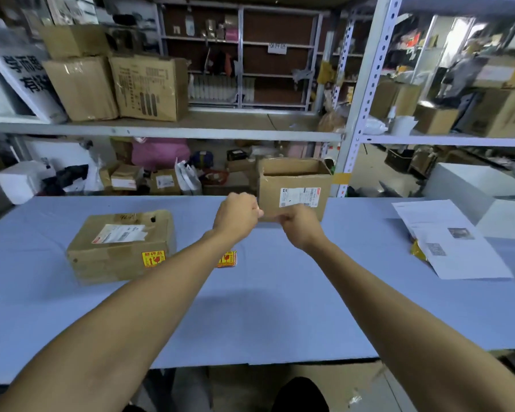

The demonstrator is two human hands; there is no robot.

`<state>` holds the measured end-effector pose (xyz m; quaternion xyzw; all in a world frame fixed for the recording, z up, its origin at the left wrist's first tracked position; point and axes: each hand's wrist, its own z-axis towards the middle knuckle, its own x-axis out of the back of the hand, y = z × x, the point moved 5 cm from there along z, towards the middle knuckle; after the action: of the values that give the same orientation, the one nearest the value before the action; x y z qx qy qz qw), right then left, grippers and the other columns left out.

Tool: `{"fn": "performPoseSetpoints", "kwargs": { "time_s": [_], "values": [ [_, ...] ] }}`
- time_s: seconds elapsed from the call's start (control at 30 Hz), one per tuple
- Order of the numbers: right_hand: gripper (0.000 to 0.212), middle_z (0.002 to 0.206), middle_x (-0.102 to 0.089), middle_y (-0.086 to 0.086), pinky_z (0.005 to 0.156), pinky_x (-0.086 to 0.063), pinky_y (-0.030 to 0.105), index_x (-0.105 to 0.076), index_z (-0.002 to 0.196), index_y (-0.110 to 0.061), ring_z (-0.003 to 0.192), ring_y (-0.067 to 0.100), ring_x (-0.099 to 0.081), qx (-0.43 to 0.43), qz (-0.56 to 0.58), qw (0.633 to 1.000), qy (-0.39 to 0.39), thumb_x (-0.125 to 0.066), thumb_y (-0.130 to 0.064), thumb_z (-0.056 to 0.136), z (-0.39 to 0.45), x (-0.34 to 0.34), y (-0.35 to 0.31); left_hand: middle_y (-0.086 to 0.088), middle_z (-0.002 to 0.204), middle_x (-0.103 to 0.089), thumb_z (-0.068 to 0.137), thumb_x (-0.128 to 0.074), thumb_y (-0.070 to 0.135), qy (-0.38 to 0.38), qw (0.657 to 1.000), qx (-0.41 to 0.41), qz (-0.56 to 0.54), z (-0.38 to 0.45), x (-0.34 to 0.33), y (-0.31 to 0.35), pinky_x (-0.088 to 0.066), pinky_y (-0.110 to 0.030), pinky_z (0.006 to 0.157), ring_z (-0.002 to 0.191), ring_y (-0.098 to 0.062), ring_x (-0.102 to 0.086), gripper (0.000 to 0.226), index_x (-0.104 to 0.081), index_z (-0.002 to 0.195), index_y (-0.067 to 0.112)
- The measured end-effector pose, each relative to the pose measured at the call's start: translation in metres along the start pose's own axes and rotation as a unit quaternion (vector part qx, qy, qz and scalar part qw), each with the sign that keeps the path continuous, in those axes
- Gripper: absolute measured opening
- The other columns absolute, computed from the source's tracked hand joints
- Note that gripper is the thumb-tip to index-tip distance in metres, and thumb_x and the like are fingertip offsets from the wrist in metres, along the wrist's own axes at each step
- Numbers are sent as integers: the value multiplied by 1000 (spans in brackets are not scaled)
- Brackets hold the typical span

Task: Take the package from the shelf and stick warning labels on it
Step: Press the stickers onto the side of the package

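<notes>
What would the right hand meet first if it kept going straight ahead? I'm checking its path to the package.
Most likely the upright cardboard box directly beyond the right hand, near its white shipping label; they may already touch, depth is unclear.

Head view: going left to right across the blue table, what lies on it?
Taped box with a yellow warning label → stack of warning labels → upright box with a white shipping label → white printed sheets.

Open table (265, 316) between the labelled box (121, 248) and paper sheets (452, 239).
</notes>
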<state>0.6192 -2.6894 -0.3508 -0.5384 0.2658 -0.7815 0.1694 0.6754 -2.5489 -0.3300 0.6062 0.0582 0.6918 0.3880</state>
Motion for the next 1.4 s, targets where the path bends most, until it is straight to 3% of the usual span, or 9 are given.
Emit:
{"fn": "performPoseSetpoints", "kwargs": {
  "time_s": [0.17, 0.27, 0.47, 0.57, 0.7, 0.9, 1.17, 1.27, 1.4],
  "values": [
    [28, 82, -72, 19, 67, -55, 40, -73, 77, -2, 83, 40, -63, -30, -116, 991, 53, -45, -1, 81, 71, 39, 13, -19, 97, -68, 88, -53, 11, 0, 998, -34, 61, 80, 2, 30, -55, -40, 79, 91, -40, -65, 18, -67, 77, 13],
    [32, 67, -56, 11, 57, -40, 32, -47, 53, -17, 69, 33, -54, -39, -176, 981, 64, -42, -4, 81, 109, 58, 21, -17, 98, -69, 86, -53, 5, 35, 997, -28, 66, 134, 1, 40, -58, -44, 82, 90, -37, -67, 22, -75, 88, 9],
    [20, 76, -59, 9, 60, -44, 32, -58, 74, -12, 70, 31, -55, -66, -193, 977, 54, -43, -7, 86, 184, 59, 57, -12, 94, -73, 83, -73, 12, 32, 999, -33, 21, 222, -29, 50, -59, -38, 81, 90, -29, -69, 6, -77, 87, 11],
    [16, 78, -59, 9, 61, -43, 31, -58, 79, -14, 71, 29, -55, -72, -197, 976, 56, -47, -8, 89, 201, 53, 65, -10, 103, -73, 83, -76, 15, 4, 999, -41, 25, 241, -47, 46, -52, -30, 79, 99, -27, -67, 16, -78, 98, 11],
    [16, 84, -64, 10, 64, -53, 36, -64, 86, -11, 75, 31, -61, -79, -214, 972, 61, -48, -12, 90, 206, 51, 69, -11, 119, -70, 91, -66, 19, -1, 999, -51, 19, 245, -50, 38, -49, -35, 95, 114, -28, -63, 25, -74, 113, 10],
    [25, 88, -70, 14, 66, -44, 33, -71, 91, -10, 86, 37, -65, -37, -188, 980, 46, -47, -17, 89, 179, 13, 23, -13, 125, -67, 89, -64, 30, -54, 997, -40, 38, 181, -16, -5, -50, -43, 100, 118, -31, -60, 38, -67, 122, 11],
    [22, 111, -69, 18, 70, -46, 36, -66, 108, -10, 102, 39, -62, 62, -35, 989, -128, -51, -17, 93, 64, -155, -128, -12, 139, -53, 60, -60, 72, -74, 981, 121, 130, 9, 79, -190, -40, -44, 108, 133, -34, -43, 90, -58, 132, 18],
    [37, 117, -68, 18, 79, -48, 38, -58, 125, -13, 111, 39, -59, 66, -21, 985, -157, -53, -32, 94, 37, -193, -156, -11, 143, -44, 51, -67, 74, -65, 971, 169, 157, -47, 119, -241, -37, -47, 110, 135, -36, -36, 99, -50, 138, 29],
    [80, 140, -53, 12, 93, -42, 38, -28, 150, -25, 138, 33, -38, 30, -6, 976, -216, -67, -51, 85, 20, -223, -168, -19, 160, -16, 48, -82, 63, -75, 962, 231, 122, -89, 139, -290, -26, -57, 115, 146, -45, -10, 115, -22, 145, 54]
  ]
}}
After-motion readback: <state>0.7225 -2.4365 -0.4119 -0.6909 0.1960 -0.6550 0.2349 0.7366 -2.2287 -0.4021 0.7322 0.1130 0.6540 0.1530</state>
